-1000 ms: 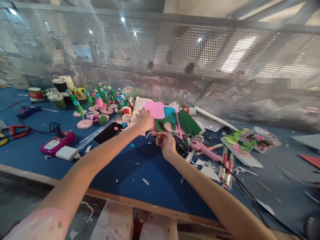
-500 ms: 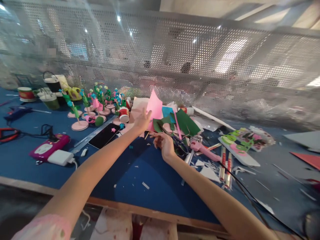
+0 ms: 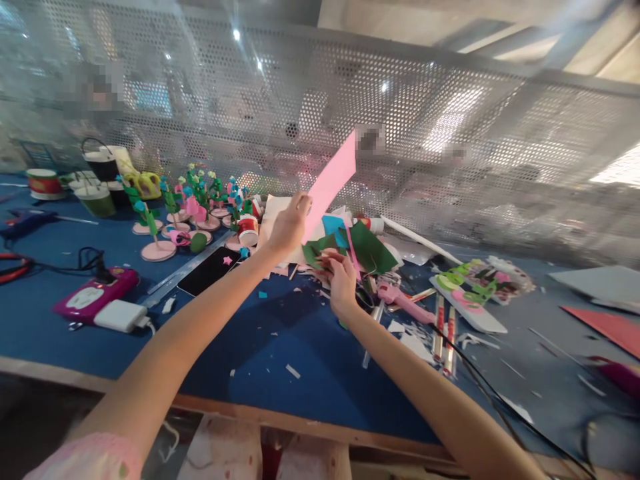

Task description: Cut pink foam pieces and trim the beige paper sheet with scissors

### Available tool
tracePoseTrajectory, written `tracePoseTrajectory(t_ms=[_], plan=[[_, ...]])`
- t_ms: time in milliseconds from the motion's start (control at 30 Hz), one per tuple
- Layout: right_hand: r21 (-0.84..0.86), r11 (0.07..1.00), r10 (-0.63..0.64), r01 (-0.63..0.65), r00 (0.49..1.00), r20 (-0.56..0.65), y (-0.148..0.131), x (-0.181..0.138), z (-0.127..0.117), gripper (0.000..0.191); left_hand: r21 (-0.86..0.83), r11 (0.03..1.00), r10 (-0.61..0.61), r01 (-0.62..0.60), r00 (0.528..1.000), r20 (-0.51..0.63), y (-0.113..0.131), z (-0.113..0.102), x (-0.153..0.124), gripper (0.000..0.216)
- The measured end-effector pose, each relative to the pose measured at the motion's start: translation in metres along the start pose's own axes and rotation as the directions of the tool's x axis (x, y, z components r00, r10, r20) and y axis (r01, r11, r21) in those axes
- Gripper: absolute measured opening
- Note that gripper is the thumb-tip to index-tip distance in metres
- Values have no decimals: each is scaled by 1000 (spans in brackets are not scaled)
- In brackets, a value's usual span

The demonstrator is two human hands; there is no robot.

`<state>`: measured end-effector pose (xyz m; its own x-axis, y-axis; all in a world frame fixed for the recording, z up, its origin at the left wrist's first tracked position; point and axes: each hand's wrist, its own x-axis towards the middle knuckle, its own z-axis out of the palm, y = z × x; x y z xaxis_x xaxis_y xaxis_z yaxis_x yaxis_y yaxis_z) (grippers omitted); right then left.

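A flat pink paper sheet (image 3: pixel 331 180) is pinched in my left hand (image 3: pixel 290 227), raised at a slant above the paper pile with its far corner up to the right. My right hand (image 3: pixel 343 283) is at the front of the pile, its fingers loosely bent and slightly apart, over the edge of a dark green paper piece (image 3: pixel 320 248). Whether the fingertips touch that green piece is hard to see. Behind the hands lie a blue paper piece (image 3: pixel 334 227), a larger green sheet (image 3: pixel 373 248) and a cream sheet (image 3: pixel 273 210).
Small paper-flower figures on round pink bases (image 3: pixel 159 251) crowd the left, beside a black phone (image 3: pixel 207 270) and a magenta power strip (image 3: pixel 95 293). A pink glue gun (image 3: pixel 405 303) with its cord lies right, near white scraps (image 3: pixel 417 347). A perforated metal screen (image 3: pixel 210 100) stands behind.
My left hand has lifted the pink sheet off the pile, swinging it up and right. The right hand has moved slightly forward and right, over the green paper.
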<state>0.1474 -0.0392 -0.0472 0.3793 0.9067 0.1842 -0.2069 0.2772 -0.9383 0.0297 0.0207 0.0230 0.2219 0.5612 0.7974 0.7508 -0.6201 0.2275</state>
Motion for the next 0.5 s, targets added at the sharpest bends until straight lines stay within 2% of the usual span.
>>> tracePoseTrajectory(t_ms=[100,133,200,300,367,433,500], plan=[[-63,998,-14,10,998,-63,-22,17,5,22,-286,958,-53,-14,973,-225,-8,-4,9,12],[-106,994,-24,18,998,-56,-31,24,7,24,-353,936,-88,-13,960,-267,-10,-4,10,12],[-131,991,-28,23,999,-38,-51,41,13,30,-458,889,-163,20,947,-275,-13,1,9,15],[-84,995,-37,53,983,180,-71,68,18,34,-579,810,-229,92,959,-169,-16,10,4,19],[-120,989,-49,83,965,259,-74,83,17,32,-632,765,-217,118,973,-81,-19,16,0,22],[-207,967,-101,147,971,215,-72,96,10,30,-657,732,-194,180,980,53,-24,21,-2,27],[-366,899,-206,239,970,128,-71,107,-5,29,-591,742,-215,318,947,240,-30,25,-3,33]])
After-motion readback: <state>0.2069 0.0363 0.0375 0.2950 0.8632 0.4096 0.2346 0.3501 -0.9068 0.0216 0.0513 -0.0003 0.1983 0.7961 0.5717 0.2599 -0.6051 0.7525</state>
